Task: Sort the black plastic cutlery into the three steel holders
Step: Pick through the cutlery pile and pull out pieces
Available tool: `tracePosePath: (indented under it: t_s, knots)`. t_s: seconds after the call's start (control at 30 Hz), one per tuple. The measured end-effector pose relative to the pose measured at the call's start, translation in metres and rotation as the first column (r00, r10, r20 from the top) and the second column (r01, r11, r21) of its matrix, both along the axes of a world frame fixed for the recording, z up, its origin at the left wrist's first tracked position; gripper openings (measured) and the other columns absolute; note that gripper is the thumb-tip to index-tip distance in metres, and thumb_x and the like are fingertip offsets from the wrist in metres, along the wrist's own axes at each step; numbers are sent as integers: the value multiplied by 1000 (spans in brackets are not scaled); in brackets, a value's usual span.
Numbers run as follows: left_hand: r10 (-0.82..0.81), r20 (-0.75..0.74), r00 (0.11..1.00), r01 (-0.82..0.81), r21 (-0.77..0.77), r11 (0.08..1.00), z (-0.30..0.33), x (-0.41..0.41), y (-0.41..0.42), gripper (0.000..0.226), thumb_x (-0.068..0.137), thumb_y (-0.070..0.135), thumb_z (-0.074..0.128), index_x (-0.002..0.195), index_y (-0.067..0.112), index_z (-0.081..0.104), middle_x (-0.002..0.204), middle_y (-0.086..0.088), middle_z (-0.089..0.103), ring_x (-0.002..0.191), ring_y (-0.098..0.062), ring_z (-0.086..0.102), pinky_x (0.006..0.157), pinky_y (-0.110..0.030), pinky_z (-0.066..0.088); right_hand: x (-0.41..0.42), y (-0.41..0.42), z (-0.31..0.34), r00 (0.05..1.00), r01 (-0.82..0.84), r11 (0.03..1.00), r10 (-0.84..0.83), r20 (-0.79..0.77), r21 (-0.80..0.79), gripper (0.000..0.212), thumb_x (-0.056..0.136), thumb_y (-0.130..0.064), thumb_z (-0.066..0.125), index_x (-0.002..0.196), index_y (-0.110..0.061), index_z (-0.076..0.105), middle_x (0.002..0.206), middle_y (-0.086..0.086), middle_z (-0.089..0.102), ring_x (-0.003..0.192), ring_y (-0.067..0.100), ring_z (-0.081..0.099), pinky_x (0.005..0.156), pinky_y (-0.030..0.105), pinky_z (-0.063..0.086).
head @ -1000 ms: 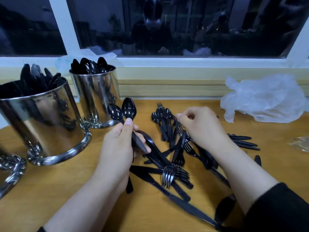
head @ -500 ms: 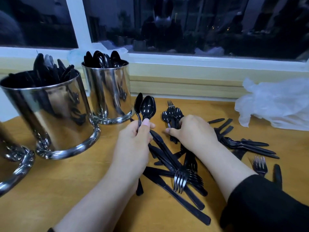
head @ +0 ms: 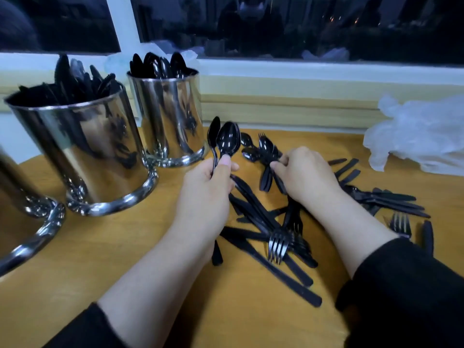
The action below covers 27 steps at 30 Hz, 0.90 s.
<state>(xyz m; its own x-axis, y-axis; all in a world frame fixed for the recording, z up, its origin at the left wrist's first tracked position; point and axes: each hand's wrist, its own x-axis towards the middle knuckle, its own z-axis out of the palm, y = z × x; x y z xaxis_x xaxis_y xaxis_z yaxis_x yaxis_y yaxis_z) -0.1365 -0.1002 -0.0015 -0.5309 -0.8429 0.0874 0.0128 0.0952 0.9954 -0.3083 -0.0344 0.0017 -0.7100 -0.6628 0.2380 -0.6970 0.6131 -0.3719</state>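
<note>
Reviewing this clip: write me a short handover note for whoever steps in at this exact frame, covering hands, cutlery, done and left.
Left hand: grips a bunch of spoons, bowls up, beside the spoon holder.
Right hand: fingers curled on cutlery at the far end of the loose pile; which piece is unclear.
Holders: the spoon holder and the middle holder both hold black cutlery; the third holder is cut off at the left edge, contents unseen.
Done: part of the sorting.
Left: drop the held spoons in, then sort the forks, knives and spoons on the table.
</note>
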Motion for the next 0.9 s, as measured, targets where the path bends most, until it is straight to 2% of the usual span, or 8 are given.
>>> tracePosePath:
  t_s: [0.17, 0.3, 0.43, 0.53, 0.63, 0.73, 0.9]
  knots:
    - [8, 41, 999, -8, 1, 1000, 0, -1, 1, 31, 107, 43, 46, 95, 27, 69, 60, 12, 47, 45, -5, 35, 50, -28, 28, -2, -2, 3, 1000, 15, 998, -16, -8, -55, 42, 101, -41, 58, 75, -9, 66, 68, 6, 62, 67, 28, 60, 62, 35, 49]
    - [-5, 36, 999, 4, 10, 1000, 0, 0, 2, 30, 107, 42, 46, 98, 26, 69, 61, 11, 46, 46, -5, 34, 48, -25, 28, -5, -1, 4, 999, 27, 998, -26, 20, -64, 39, 101, -40, 58, 79, -9, 66, 68, 6, 61, 67, 28, 59, 57, 33, 42]
    - [-23, 21, 1000, 23, 10, 1000, 0, 0, 4, 29, 108, 40, 46, 96, 25, 67, 62, 9, 44, 44, -7, 30, 42, -24, 25, -2, -1, 12, 1000, 28, 994, -28, 6, -101, 43, 102, -39, 56, 83, -2, 67, 68, 9, 62, 66, 34, 61, 60, 35, 47]
    - [-18, 26, 1000, 18, -1, 1000, 0, 0, 4, 29, 108, 41, 46, 96, 25, 68, 64, 8, 45, 44, -7, 31, 42, -24, 25, -1, -4, 20, 999, 18, 991, -13, 36, -130, 42, 103, -36, 55, 86, -1, 68, 77, 14, 70, 73, 37, 65, 61, 33, 47]
    - [-16, 2, 1000, 16, 1, 1000, -1, 0, 4, 29, 108, 39, 45, 95, 24, 67, 65, 6, 41, 46, -8, 30, 44, -25, 23, 2, 2, 36, 997, -8, 995, 16, 74, -100, 38, 104, -34, 52, 81, -8, 65, 75, 9, 67, 69, 32, 62, 57, 30, 43]
    - [-8, -9, 1000, 8, 20, 1000, 0, 0, 4, 30, 108, 40, 44, 97, 25, 66, 61, 8, 40, 45, -8, 28, 45, -26, 21, 17, 19, 46, 992, -39, 993, 52, 117, -114, 35, 106, -34, 48, 83, -11, 61, 69, 4, 58, 61, 23, 51, 49, 28, 32]
    - [-16, -43, 999, 21, 104, 994, 2, 1, 8, 30, 108, 40, 46, 103, 19, 66, 59, 8, 40, 45, -7, 30, 41, -23, 24, 48, 43, 20, 965, -154, 967, 191, 179, -200, 31, 106, -40, 44, 94, -18, 62, 78, 10, 69, 61, 25, 59, 57, 37, 48]
